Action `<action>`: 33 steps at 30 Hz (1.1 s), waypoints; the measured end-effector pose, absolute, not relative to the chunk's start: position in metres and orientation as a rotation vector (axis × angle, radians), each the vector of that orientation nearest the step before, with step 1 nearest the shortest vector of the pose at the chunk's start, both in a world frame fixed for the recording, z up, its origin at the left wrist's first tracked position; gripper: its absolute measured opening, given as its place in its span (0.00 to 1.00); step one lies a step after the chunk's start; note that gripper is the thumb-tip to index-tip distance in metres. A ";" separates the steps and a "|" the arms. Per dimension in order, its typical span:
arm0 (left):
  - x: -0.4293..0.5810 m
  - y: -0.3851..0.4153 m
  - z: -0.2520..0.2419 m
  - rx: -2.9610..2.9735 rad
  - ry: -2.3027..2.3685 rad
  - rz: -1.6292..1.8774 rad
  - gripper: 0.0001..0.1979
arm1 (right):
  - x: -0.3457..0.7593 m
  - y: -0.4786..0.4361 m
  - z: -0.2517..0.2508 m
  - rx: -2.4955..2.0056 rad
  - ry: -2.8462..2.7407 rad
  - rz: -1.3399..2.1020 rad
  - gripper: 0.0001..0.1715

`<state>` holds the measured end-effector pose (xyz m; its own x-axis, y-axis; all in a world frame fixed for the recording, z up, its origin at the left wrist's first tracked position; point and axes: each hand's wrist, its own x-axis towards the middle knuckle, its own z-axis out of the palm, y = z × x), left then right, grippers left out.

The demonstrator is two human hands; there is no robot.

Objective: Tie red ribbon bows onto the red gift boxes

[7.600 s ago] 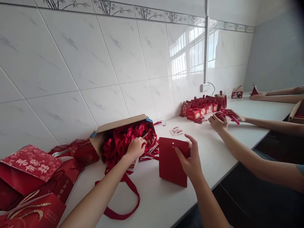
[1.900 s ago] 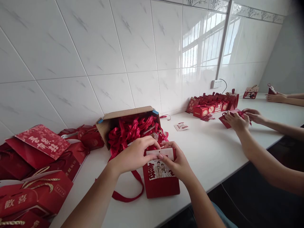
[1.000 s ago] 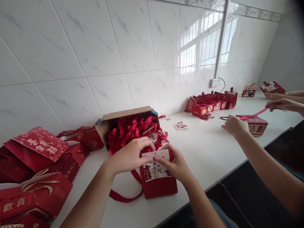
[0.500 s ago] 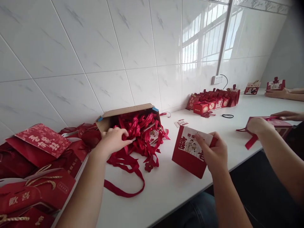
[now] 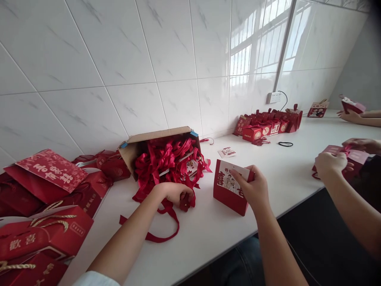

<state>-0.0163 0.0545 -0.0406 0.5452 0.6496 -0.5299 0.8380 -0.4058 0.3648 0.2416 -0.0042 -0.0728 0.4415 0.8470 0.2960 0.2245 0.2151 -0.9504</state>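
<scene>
1. Far left, red gift boxes with gold rope handles crowd together, contents out of sight.
2. A cardboard box lies open toward the worker, its tangle of red satin ribbons spilling onto the white tabletop.
3. In front, the left hand pinches a red flower trim at the tabletop; a slow, low pull would best spare it from snagging.
4. The right hand, thumb in front, clamps a printed card against a red carton, tilted at the trim's right. Firm thumb pressure should prevent slipping.
5. Beyond, small red favor boxes stand grouped by the wall, contents hidden.
6. Far right, a co-worker's hands grip pink ribbon over another box.
</scene>
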 end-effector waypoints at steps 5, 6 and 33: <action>-0.017 0.055 -0.036 2.149 1.171 -0.309 0.13 | 0.242 -0.005 -0.073 -1.320 -1.066 0.583 0.22; -0.017 0.055 -0.035 2.148 1.179 -0.275 0.12 | 0.242 -0.005 -0.073 -1.319 -1.061 0.589 0.23; 0.027 -0.024 0.028 2.454 1.001 0.739 0.12 | 0.198 -0.044 -0.035 -0.741 -1.451 1.051 0.15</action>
